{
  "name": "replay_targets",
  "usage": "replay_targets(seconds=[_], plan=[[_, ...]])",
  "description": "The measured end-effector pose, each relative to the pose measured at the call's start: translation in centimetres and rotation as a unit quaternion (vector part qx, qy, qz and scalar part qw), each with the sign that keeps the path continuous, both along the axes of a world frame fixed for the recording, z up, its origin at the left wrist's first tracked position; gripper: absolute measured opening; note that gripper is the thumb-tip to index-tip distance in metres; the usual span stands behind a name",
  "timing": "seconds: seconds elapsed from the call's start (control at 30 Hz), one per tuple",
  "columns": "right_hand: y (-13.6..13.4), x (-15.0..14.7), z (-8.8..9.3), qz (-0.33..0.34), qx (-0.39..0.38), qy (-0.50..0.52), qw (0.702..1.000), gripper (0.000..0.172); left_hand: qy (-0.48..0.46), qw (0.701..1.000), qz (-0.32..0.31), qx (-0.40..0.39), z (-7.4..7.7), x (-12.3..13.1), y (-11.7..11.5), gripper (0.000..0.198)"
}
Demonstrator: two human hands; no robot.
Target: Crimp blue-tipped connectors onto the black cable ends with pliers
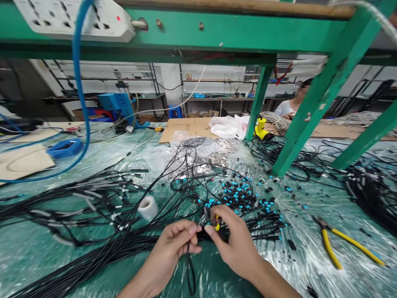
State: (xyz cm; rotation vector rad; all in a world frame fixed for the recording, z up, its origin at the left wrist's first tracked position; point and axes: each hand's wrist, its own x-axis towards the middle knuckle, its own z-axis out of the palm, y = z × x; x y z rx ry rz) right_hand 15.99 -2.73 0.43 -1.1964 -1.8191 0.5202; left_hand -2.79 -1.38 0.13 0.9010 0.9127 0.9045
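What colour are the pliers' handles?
The pliers have yellow handles, seen best in the head view.

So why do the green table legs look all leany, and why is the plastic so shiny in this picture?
In the head view, the wide lens makes the green metal frame lean toward the edges; the clear plastic sheet shines with white glare; the left hand and right hand show no strong blur.
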Motion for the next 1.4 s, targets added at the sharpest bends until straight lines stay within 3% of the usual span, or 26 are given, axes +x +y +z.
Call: replay_targets(seconds=[0.2,0.4,0.63,0.77,0.83,0.97,1.03,1.13,1.23,1.33,1.4], plan=[[0.3,0.4,-0.8,-0.066,0.01,-0.162,0.984,0.034,0.118,0.97,0.119,0.175,-0.3,-1.0,1.4,0.023],[-0.1,-0.2,-1.2,-0.077,0.026,-0.231,0.97,0.046,0.198,0.941,0.128,0.243,-1.0,-0.7,0.6,0.021],[-0.2,-0.4,-1.1,-0.094,0.035,-0.27,0.958,0.045,0.362,0.835,0.135,0.392,0.1,-0.8,0.0,0.018],[-0.5,-0.4,-1.0,-0.094,0.033,-0.282,0.954,0.043,0.361,0.816,0.143,0.428,0.3,-0.8,0.0,0.013],[-0.5,-0.4,-1.0,-0.091,0.023,-0.287,0.953,0.044,0.356,0.83,0.136,0.408,0.2,-0.8,0.0,0.013],[-0.5,-0.3,-0.9,-0.087,0.006,-0.282,0.955,0.044,0.234,0.932,0.11,0.254,-0.2,-0.6,0.2,0.017],[-0.5,-0.3,-0.8,-0.08,-0.01,-0.262,0.962,0.042,0.148,0.967,0.098,0.183,-0.4,-0.4,0.3,0.024],[-0.6,-0.4,-0.4,-0.049,-0.072,-0.179,0.98,0.035,0.084,0.98,0.097,0.149,-0.5,-0.5,0.6,0.026],[-0.5,-0.4,0.2,0.032,-0.158,-0.037,0.986,0.029,0.069,0.982,0.097,0.15,-0.5,-0.7,0.8,0.024],[-0.2,-0.2,0.7,0.147,-0.242,0.087,0.955,0.027,0.08,0.979,0.085,0.169,-0.3,-0.9,0.9,0.021],[-0.1,-0.2,0.8,0.188,-0.273,0.118,0.936,0.025,0.093,0.975,0.08,0.186,-0.1,-0.9,0.8,0.02]])
